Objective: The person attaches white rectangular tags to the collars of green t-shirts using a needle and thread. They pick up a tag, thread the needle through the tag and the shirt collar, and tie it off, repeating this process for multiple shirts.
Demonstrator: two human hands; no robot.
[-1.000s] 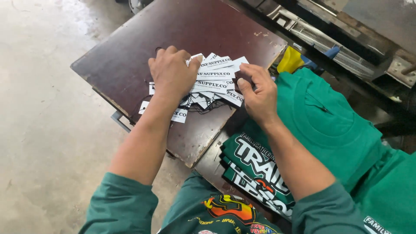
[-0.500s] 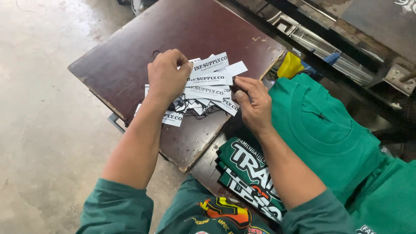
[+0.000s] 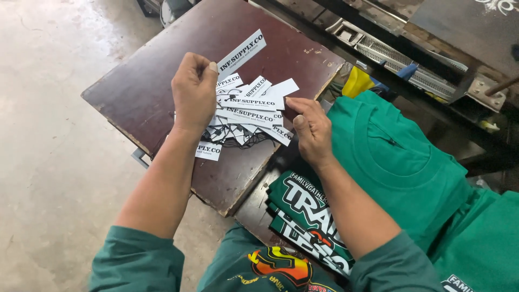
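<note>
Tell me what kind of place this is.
Probably a garment printing workshop: printed green T-shirts lie stacked beside a worn brown board, white label strips are piled on it, and the floor is bare concrete.

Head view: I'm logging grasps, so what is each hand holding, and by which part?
The left hand pinches one white printed strip by its lower end, lifted off the pile of strips. The right hand holds nothing; its fingertips touch the pile's edge.

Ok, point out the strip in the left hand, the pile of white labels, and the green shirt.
Label strip [image 3: 244,50], head view, middle of the strip.
Label pile [image 3: 250,114], head view, a top label.
Green shirt [image 3: 403,173], head view, chest below the collar.
</note>
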